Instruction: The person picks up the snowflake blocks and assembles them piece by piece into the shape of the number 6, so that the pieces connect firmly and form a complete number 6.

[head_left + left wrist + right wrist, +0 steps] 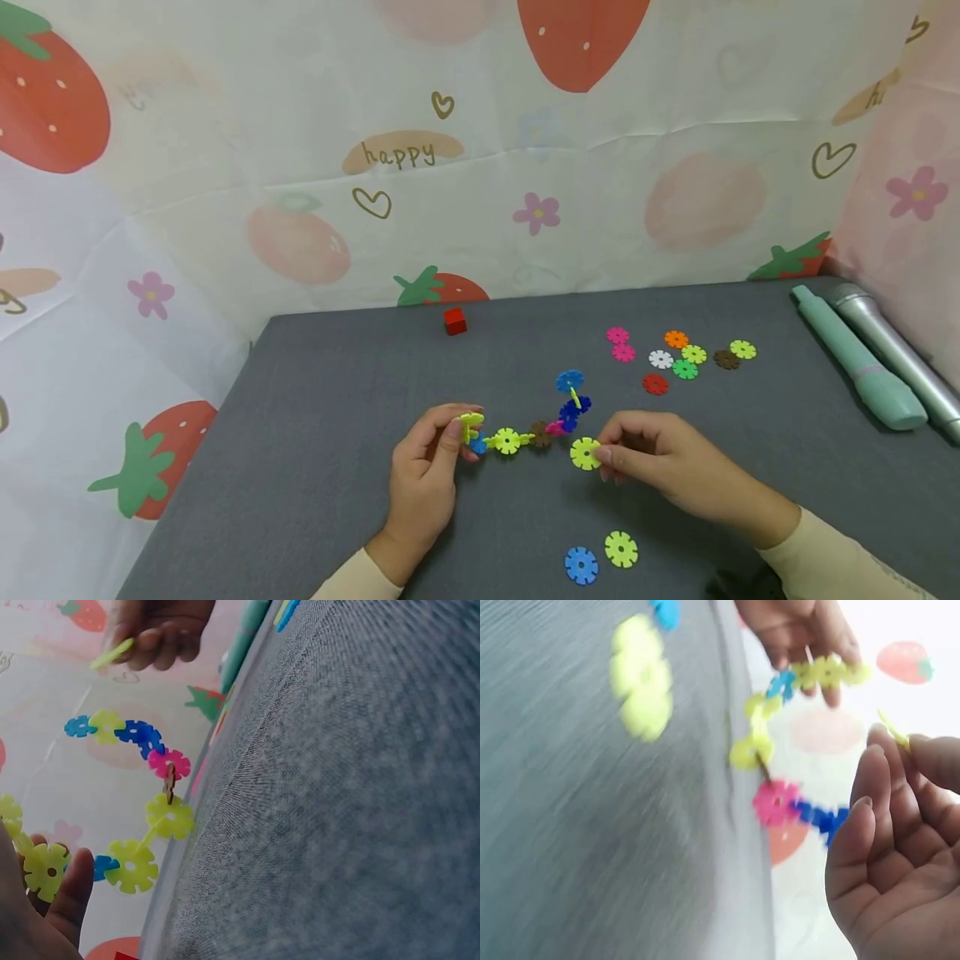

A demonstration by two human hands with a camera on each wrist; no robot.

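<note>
My left hand (427, 471) pinches the left end of a chain of notched snowflake discs (507, 441) between thumb and fingers. The chain runs rightward through yellow-green, brown, pink and dark blue discs, then rises to a light blue disc (570, 381). In the left wrist view it curves up away from the left thumb, its pink disc (169, 763) near the middle. Just right of the chain, my right hand (667, 454) pinches one loose yellow-green disc (584, 454) by its edge. The right wrist view shows this disc (892, 729) nearly edge-on at the fingertips.
Near the front lie a blue disc (581, 566) and a yellow-green disc (621, 549). Several mixed-colour discs, including a red one (655, 384), lie at the back right. A red cube (454, 322) sits at the back; a mint-green stick (862, 362) and silver microphone (896, 354) lie far right.
</note>
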